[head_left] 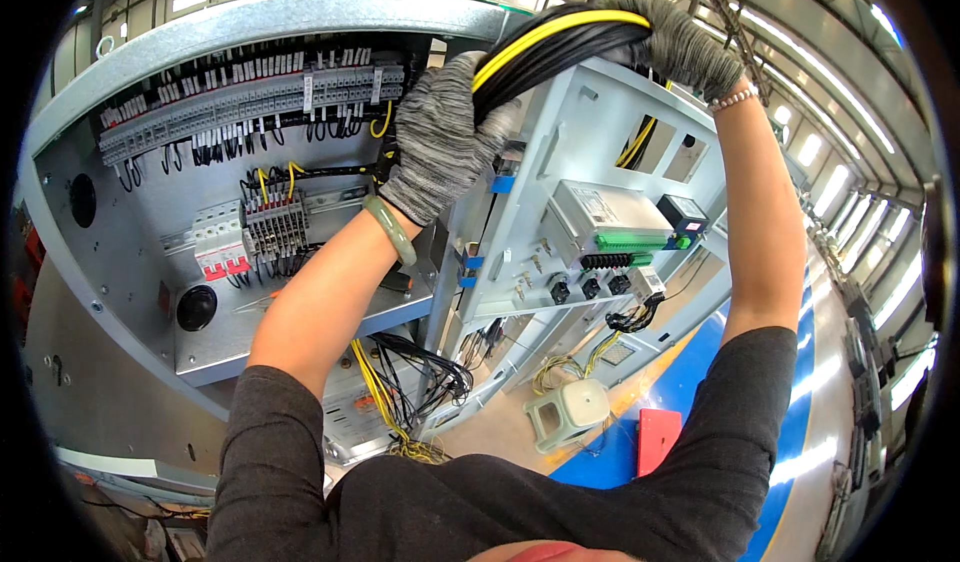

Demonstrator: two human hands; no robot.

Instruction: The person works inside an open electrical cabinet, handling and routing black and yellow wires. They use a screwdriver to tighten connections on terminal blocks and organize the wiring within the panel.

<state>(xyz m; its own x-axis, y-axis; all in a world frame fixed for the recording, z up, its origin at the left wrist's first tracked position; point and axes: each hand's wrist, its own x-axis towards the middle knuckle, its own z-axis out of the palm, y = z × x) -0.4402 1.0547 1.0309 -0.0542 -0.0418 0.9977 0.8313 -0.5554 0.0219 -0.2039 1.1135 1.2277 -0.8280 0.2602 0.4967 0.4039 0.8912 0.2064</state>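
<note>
A thick bundle of black wires with one yellow wire (560, 47) arches between my two raised hands. My left hand (445, 142), in a grey striped knit glove, is closed round the bundle's left end beside the cabinet's opening. At the far end of the arch, my right hand (675, 47) in a matching glove grips the wires near the top edge of the open panel door (530, 177). Some of its fingers are hidden behind the bundle. To the left, inside the metal cabinet (270, 14), runs a long grey terminal strip (250, 102) with labelled wires.
White breakers with red levers (222, 242) sit low in the cabinet. The door carries a module with a green connector (615, 222). Loose black wires (425, 362) hang below. A pale stool (568, 414) and a red box (657, 440) stand on the floor.
</note>
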